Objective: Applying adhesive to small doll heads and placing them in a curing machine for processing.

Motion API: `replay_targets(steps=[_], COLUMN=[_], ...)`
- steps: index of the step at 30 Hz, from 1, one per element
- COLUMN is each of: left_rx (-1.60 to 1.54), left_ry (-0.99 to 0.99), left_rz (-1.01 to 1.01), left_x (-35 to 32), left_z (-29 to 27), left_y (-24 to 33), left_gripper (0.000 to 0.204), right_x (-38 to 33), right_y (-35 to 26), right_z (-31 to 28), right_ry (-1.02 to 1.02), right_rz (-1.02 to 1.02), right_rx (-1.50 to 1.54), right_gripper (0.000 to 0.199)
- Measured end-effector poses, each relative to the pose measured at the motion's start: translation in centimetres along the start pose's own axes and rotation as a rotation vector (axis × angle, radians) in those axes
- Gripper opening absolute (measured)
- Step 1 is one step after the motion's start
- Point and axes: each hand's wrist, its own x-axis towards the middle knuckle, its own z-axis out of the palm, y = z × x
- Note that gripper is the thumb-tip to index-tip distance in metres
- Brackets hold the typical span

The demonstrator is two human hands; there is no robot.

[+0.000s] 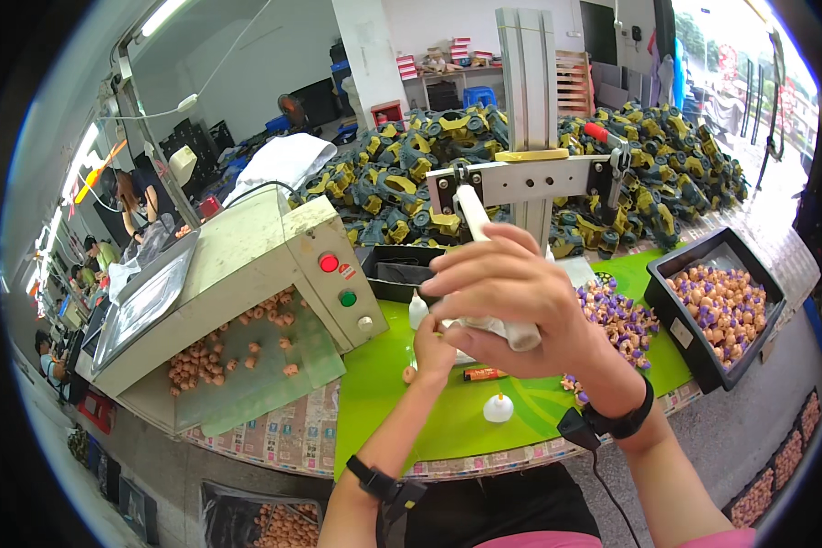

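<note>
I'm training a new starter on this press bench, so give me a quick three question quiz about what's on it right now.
1. True or false: the right hand grips the white lever handle of the hand press.
2. Which button sits higher on the beige control box: red or green?
3. Multiple choice: the black tray at the right holds A) tan and purple small parts, B) yellow and grey toy parts, C) glue bottles.

Key: 1 true. 2 red. 3 A.
</note>
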Motion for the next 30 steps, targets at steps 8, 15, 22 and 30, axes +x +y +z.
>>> replay_targets(steps=[8, 15, 22, 30], left_rx=[-1.147, -1.291, -1.239, -1.417], left_ry=[-0.278, -0.318, -0.256, -0.356], left_rz=[-0.894, -1.017, -1.045, -1.075], left_x=[-7.6, -12.2, -14.7, -15.1], left_z=[-8.7, -9.8, -8.4, -8.1], left_y=[5.4, 9.1, 10.1, 9.5], left_gripper=[0.029, 0.022, 0.029, 0.032], right_x=[-13.2, -21.2, -22.1, -21.7], right_y=[-1.3, -2.7, -3.4, -7.0], right_z=[5.5, 11.2, 9.8, 6.1], right_ry=[0.244, 0.044, 0.079, 0.394], right_rz=[0.537, 1.048, 0.995, 1.254], right_rx=[-0.297, 0.129, 0.162, 0.552], right_gripper=[0.078, 0.059, 0.047, 0.057])
